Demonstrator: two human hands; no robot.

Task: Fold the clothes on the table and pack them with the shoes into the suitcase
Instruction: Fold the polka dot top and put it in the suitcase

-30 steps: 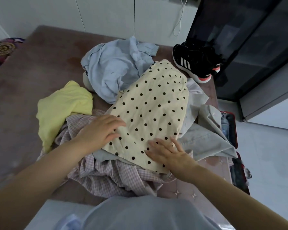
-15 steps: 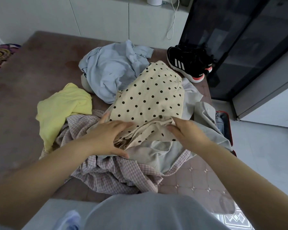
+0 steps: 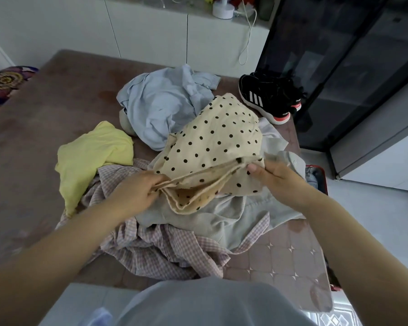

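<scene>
A cream garment with black polka dots [image 3: 212,142] lies on top of the clothes pile, its near edge lifted. My left hand [image 3: 137,191] grips that edge at its left corner, and my right hand [image 3: 276,177] pinches it at the right. Under it lie a grey garment [image 3: 222,217] and a pink checked shirt [image 3: 160,250]. A yellow garment [image 3: 90,158] sits to the left and a light blue shirt [image 3: 160,104] behind. Black sneakers [image 3: 269,97] stand at the table's far right corner. A red-rimmed suitcase [image 3: 316,180] shows on the floor past the right edge.
The brown table [image 3: 45,118] stretches bare to the left and back. A dark glass cabinet [image 3: 351,67] stands at the right. White cupboards [image 3: 151,36] line the back wall, with a small white fan [image 3: 223,9] and a hanging cord on top.
Both hands went from pressing flat on the dotted garment to taking its near edge and lifting it. The camera has tilted up a little.
</scene>
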